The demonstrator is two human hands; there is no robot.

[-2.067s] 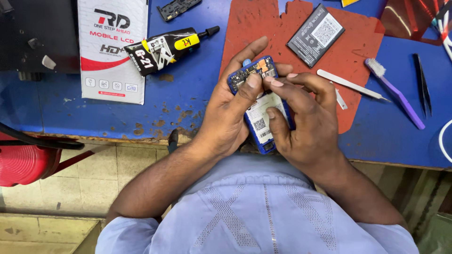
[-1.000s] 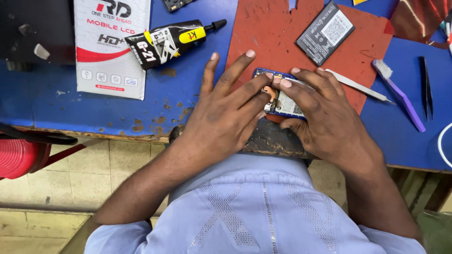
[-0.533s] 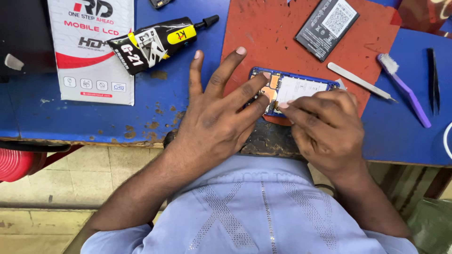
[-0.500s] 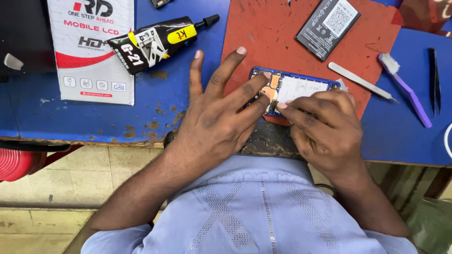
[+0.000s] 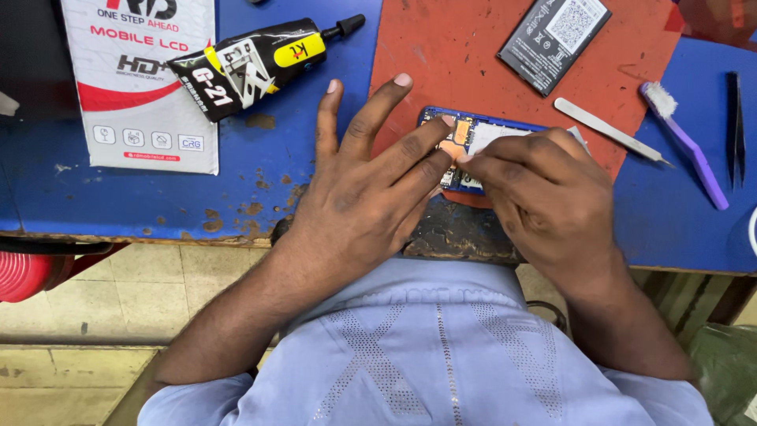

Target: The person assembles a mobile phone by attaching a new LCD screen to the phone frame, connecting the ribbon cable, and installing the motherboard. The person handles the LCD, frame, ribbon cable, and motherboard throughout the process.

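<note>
A small blue phone (image 5: 473, 136) with its back off lies flat on a red mat (image 5: 465, 55) on the blue workbench. My left hand (image 5: 371, 189) rests spread over the phone's left end, fingertips pressing on its orange inner part. My right hand (image 5: 548, 197) covers the phone's right half, its fingers bent down onto the opened body. Most of the phone is hidden under both hands.
A black battery (image 5: 554, 33) lies on the mat's far side. A metal pry tool (image 5: 611, 130), a purple brush (image 5: 686, 142) and black tweezers (image 5: 735, 126) lie to the right. A black and yellow glue tube (image 5: 252, 63) rests on a white packet (image 5: 138, 79) at left. A red stool (image 5: 24, 272) stands below.
The phone was held up off the table in both hands; it now lies flat on the mat. My left hand has spread its fingers over it.
</note>
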